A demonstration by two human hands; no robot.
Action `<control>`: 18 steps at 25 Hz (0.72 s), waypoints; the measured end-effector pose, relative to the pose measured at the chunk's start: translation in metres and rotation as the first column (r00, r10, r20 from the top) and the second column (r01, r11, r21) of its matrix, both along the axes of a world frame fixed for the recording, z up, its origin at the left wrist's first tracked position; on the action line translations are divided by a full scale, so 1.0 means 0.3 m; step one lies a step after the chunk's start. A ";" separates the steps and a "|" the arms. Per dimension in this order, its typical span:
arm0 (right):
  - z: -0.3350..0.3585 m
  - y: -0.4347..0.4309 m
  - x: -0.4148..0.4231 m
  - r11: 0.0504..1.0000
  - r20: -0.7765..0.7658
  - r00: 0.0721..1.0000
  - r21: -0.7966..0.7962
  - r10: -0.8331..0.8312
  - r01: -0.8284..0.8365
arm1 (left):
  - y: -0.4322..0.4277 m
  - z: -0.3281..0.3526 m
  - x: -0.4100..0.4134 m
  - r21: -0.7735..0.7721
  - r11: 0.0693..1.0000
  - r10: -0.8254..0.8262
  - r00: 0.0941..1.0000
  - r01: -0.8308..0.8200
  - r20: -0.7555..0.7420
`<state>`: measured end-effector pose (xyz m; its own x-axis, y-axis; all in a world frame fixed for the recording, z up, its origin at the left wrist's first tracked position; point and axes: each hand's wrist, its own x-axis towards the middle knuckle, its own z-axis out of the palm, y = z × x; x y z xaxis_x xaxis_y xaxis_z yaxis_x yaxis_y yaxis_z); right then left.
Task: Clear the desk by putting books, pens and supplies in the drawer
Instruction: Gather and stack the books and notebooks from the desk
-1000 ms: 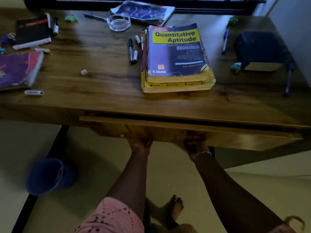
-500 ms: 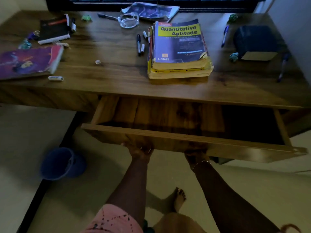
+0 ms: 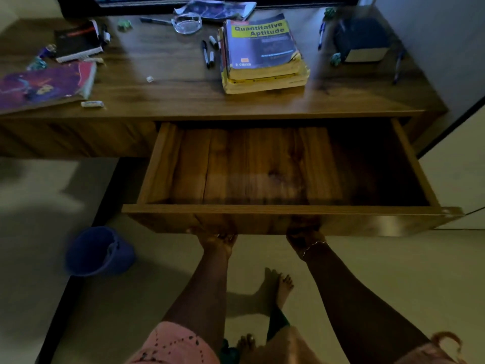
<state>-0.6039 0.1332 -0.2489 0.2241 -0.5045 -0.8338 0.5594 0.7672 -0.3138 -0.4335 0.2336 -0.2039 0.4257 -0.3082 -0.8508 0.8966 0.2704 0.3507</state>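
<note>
The wooden drawer (image 3: pixel 262 209) stands pulled far out under the desk (image 3: pixel 168 95), its inside bare. My left hand (image 3: pixel 214 236) and my right hand (image 3: pixel 304 233) both grip the underside of the drawer front, fingers hidden beneath it. On the desk lie a stack of books (image 3: pixel 262 53) topped by "Quantitative Aptitude", black markers (image 3: pixel 207 53) just left of it, a purple book (image 3: pixel 44 84) at the left, a black notebook (image 3: pixel 76 43) behind it, a white eraser (image 3: pixel 91 103) near the front edge, and blue pens (image 3: pixel 321 35) at the right.
A glass ashtray (image 3: pixel 186 23) and a magazine (image 3: pixel 217 9) lie at the desk's back. A dark book (image 3: pixel 363 39) sits at the right by small green clips. A blue bucket (image 3: pixel 98 250) stands on the floor left of my arms. A wall runs along the right.
The drawer has slid from nearly closed to far out, pulled toward me by both hands. The view has tilted down, showing the whole bare drawer floor.
</note>
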 end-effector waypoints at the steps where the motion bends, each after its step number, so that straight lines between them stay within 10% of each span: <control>1: 0.001 0.034 -0.014 0.999 0.053 0.998 0.017 -0.047 0.046 | 0.025 0.008 -0.020 -0.008 1.000 0.012 1.000 -0.011 0.007; 18: 0.035 0.273 -0.135 0.994 -0.080 0.993 -0.048 0.090 -0.094 | 0.253 0.035 -0.125 0.054 0.995 -0.088 0.996 0.088 -0.010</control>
